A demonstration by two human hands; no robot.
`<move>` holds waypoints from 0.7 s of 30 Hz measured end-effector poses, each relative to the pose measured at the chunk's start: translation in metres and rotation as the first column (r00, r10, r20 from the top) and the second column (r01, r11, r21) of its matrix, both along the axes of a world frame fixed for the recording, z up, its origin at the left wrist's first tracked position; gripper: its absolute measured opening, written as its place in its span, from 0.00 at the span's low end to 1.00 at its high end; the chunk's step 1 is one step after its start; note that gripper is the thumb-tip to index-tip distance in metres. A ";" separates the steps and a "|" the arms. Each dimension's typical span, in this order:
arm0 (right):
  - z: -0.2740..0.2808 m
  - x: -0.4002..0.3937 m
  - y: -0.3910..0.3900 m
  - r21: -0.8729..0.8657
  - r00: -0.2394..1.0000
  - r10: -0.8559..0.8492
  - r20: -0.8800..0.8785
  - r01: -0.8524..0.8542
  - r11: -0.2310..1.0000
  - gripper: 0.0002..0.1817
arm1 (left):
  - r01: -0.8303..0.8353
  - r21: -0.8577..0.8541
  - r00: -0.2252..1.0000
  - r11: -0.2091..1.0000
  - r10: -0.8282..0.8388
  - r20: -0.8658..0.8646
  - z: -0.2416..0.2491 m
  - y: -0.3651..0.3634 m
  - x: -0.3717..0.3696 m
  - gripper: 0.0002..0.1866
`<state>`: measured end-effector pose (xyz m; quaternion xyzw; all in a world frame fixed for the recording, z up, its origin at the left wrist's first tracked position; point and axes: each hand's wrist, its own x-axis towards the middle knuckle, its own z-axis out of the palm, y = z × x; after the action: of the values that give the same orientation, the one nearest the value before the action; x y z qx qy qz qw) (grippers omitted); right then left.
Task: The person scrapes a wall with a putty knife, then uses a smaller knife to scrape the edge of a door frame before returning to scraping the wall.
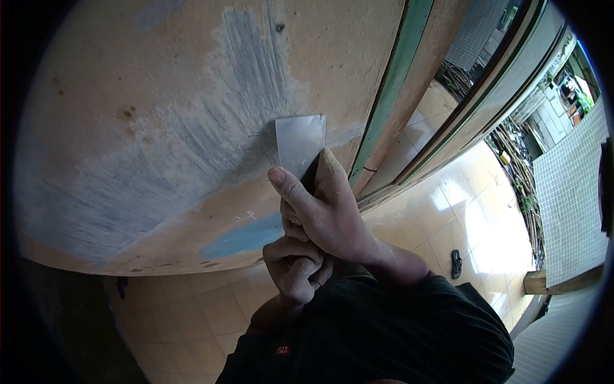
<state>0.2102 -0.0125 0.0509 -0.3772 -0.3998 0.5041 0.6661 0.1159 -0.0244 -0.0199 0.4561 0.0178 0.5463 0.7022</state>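
My right hand (pixel 329 217) is wrapped round a scraper (pixel 300 142) with a wide, flat metal blade. The blade's far edge lies at the wall panel (pixel 249 137), beside a rough grey patch with streaks. Its thumb points up along the left of the blade, and a finger lies along the right. Just below, my left hand (pixel 295 269) is closed, its fingers curled close against the right hand; whatever it holds is hidden. The scraper's handle is mostly covered by the hands. Pale dust coats the fingers.
A green strip (pixel 390 89) and a window frame (pixel 470 102) stand right of the panel. A blue patch (pixel 246 237) marks its lower part. On the tiled floor (pixel 419 221) lies a dark sandal (pixel 456 264). Stacked sticks (pixel 521 173) and a pale mesh sheet (pixel 572 192) are at the right.
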 end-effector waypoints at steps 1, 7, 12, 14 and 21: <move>0.004 -0.001 0.000 0.018 0.999 -0.019 -0.032 0.020 1.000 0.13 | -0.002 0.011 1.000 1.000 0.003 -0.013 0.003 0.000 0.000 0.05; -0.013 -0.005 -0.003 0.084 0.997 -0.032 0.071 0.026 0.996 0.14 | 0.009 -0.116 0.998 0.993 -0.002 0.060 -0.001 -0.016 -0.002 0.07; -0.008 -0.001 -0.007 -0.033 0.999 0.008 0.053 -0.006 0.999 0.15 | 0.040 -0.095 0.994 0.995 -0.030 0.103 0.005 -0.020 -0.002 0.06; -0.014 0.000 -0.006 0.007 0.995 0.001 0.104 -0.002 1.000 0.15 | 0.000 0.058 1.000 0.998 0.000 -0.008 -0.004 -0.015 0.002 0.05; -0.003 0.002 -0.004 0.064 0.994 -0.009 0.106 0.002 0.998 0.15 | -0.025 0.086 1.000 0.996 0.025 0.000 0.000 -0.007 0.003 0.04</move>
<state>0.2120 -0.0167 0.0480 -0.3832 -0.4495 0.4684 0.6571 0.1194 -0.0318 -0.0201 0.4862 0.0005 0.5551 0.6749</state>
